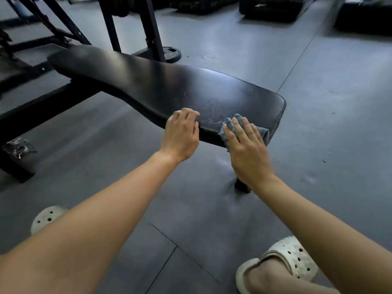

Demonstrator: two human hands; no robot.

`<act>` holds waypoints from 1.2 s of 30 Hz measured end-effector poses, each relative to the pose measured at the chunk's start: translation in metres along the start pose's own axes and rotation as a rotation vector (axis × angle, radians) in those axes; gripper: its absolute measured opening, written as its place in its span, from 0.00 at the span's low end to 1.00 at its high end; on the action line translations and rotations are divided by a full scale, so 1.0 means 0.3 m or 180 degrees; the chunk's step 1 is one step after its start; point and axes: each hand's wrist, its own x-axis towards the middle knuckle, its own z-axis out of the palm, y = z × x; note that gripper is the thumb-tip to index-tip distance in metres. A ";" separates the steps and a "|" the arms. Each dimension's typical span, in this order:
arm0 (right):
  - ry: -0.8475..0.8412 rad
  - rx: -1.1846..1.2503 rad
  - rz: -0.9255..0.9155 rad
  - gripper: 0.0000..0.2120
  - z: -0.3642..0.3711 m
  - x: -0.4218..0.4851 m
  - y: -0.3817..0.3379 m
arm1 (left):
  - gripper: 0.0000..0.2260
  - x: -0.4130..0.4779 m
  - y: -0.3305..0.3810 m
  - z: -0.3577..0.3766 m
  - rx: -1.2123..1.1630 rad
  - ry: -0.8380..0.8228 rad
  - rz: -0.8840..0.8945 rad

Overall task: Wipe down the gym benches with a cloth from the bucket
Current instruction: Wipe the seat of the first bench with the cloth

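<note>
A long black padded gym bench (161,85) runs from the upper left to the middle right. My right hand (246,149) lies flat with straight fingers on a grey-blue cloth (237,126), pressing it against the bench's near front edge close to its end. My left hand (180,134) rests on the same edge a little to the left, fingers curled over the rim of the pad. No bucket is in view.
The bench's black steel frame (48,98) stretches to the left, with one foot (241,185) under my right wrist. A rack upright (148,28) and a weight plate (171,54) stand behind. Dark mats or boxes (273,7) sit at the far back. White clogs (292,259) are on the grey floor.
</note>
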 end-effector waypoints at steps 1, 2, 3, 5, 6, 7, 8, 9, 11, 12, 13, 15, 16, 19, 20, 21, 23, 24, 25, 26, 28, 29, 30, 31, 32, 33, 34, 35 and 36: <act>-0.0087 -0.0058 -0.0119 0.24 0.004 0.029 -0.004 | 0.12 0.010 -0.045 -0.004 0.0052 0.0089 -0.0043; -0.0196 -0.0095 -0.0238 0.23 0.010 0.063 -0.012 | 0.12 0.021 -0.091 -0.006 0.0117 0.0146 -0.0044; -0.0324 -0.0134 -0.0351 0.24 0.018 0.100 -0.027 | 0.13 0.033 -0.137 -0.008 0.0177 0.0187 -0.0029; -0.0571 -0.0260 -0.0619 0.25 0.033 0.172 -0.061 | 0.14 0.055 -0.217 -0.006 0.0236 0.0260 -0.0085; -0.0632 -0.0318 -0.0767 0.26 0.042 0.206 -0.079 | 0.14 0.064 -0.251 -0.002 0.0222 0.0305 -0.0190; -0.0648 -0.0360 -0.0906 0.27 0.051 0.239 -0.098 | 0.14 0.072 -0.282 0.003 0.0191 0.0347 -0.0308; -0.0651 -0.0396 -0.1029 0.27 0.060 0.271 -0.120 | 0.14 0.078 -0.308 0.010 0.0149 0.0368 -0.0400; -0.0655 -0.0432 -0.1127 0.28 0.070 0.301 -0.144 | 0.15 0.080 -0.328 0.015 0.0112 0.0364 -0.0441; -0.0636 -0.0474 -0.1216 0.28 0.093 0.355 -0.198 | 0.15 0.081 -0.355 0.022 0.0069 0.0337 -0.0405; -0.0616 -0.0456 -0.1196 0.28 0.102 0.373 -0.222 | 0.15 0.082 -0.363 0.023 0.0040 0.0328 -0.0378; -0.0605 -0.0431 -0.1149 0.29 0.109 0.385 -0.241 | 0.15 0.081 -0.366 0.021 0.0005 0.0325 -0.0361; -0.0571 -0.0401 -0.1037 0.29 0.111 0.384 -0.252 | 0.16 0.078 -0.370 0.017 -0.0055 0.0329 -0.0348; -0.0544 -0.0379 -0.0963 0.30 0.106 0.376 -0.247 | 0.16 0.075 -0.374 0.016 -0.0080 0.0312 -0.0342; -0.0477 -0.0386 -0.0687 0.31 0.079 0.325 -0.205 | 0.19 0.063 -0.385 0.003 -0.0110 0.0144 -0.0321; -0.0475 -0.0422 -0.0602 0.31 0.066 0.298 -0.186 | 0.20 0.060 -0.387 -0.004 -0.0114 0.0068 -0.0305; -0.0480 -0.0465 -0.0531 0.31 0.052 0.268 -0.165 | 0.19 0.057 -0.387 -0.011 -0.0115 -0.0019 -0.0284; -0.0465 -0.0574 -0.0406 0.31 0.023 0.207 -0.128 | 0.18 0.058 -0.383 -0.027 -0.0081 -0.0223 -0.0246; -0.0444 -0.0635 -0.0335 0.31 0.010 0.183 -0.116 | 0.18 0.060 -0.384 -0.035 -0.0041 -0.0317 -0.0228; -0.0437 -0.0688 -0.0265 0.30 0.002 0.166 -0.112 | 0.18 0.062 -0.387 -0.043 -0.0001 -0.0392 -0.0210; -0.0455 -0.0723 -0.0199 0.30 -0.003 0.156 -0.114 | 0.18 0.063 -0.392 -0.051 0.0029 -0.0452 -0.0191; -0.0566 -0.0702 -0.0063 0.30 -0.003 0.163 -0.137 | 0.18 0.062 -0.403 -0.062 0.0057 -0.0505 -0.0149; -0.0649 -0.0653 -0.0005 0.30 0.001 0.178 -0.153 | 0.18 0.062 -0.412 -0.065 0.0052 -0.0487 -0.0138; -0.0742 -0.0598 0.0023 0.31 0.008 0.199 -0.170 | 0.18 0.064 -0.426 -0.068 0.0032 -0.0439 -0.0156; -0.0847 -0.0541 0.0016 0.31 0.016 0.226 -0.187 | 0.17 0.066 -0.447 -0.068 -0.0003 -0.0368 -0.0212; -0.0958 -0.0492 -0.0018 0.32 0.024 0.258 -0.203 | 0.17 0.068 -0.473 -0.070 -0.0054 -0.0288 -0.0300; -0.1074 -0.0455 -0.0073 0.33 0.034 0.296 -0.219 | 0.16 0.074 -0.506 -0.070 -0.0121 -0.0219 -0.0387; -0.1179 -0.0411 -0.0125 0.34 0.036 0.330 -0.233 | 0.16 0.078 -0.532 -0.072 -0.0170 -0.0170 -0.0421; -0.1283 -0.0363 -0.0176 0.35 0.037 0.364 -0.249 | 0.15 0.082 -0.557 -0.072 -0.0196 -0.0137 -0.0416; -0.1384 -0.0322 -0.0224 0.36 0.044 0.401 -0.265 | 0.15 0.087 -0.579 -0.071 -0.0207 -0.0114 -0.0390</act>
